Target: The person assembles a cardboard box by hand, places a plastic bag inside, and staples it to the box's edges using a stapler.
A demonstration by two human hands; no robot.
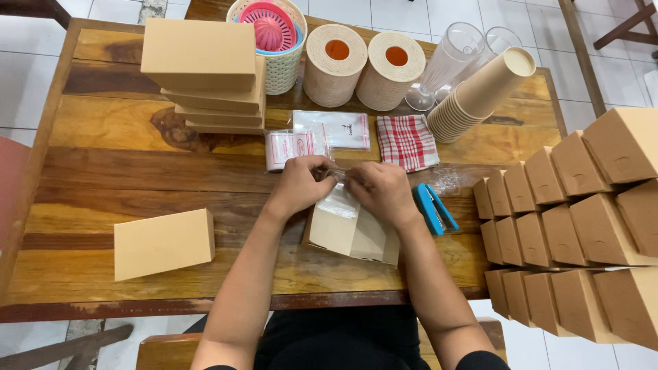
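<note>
My left hand and my right hand meet at the middle of the wooden table. Both pinch the top of a clear plastic bag that wraps a tan cardboard box lying under my wrists. The fingertips of the two hands almost touch over the bag's mouth. A blue stapler lies just right of my right hand. A single closed tan box rests on the table to the left of my left forearm.
A stack of flat tan boxes stands at back left beside a woven basket with a pink juicer. Two paper rolls, clear glasses, stacked paper cups, a checked cloth, bag packs; several tan boxes crowd the right.
</note>
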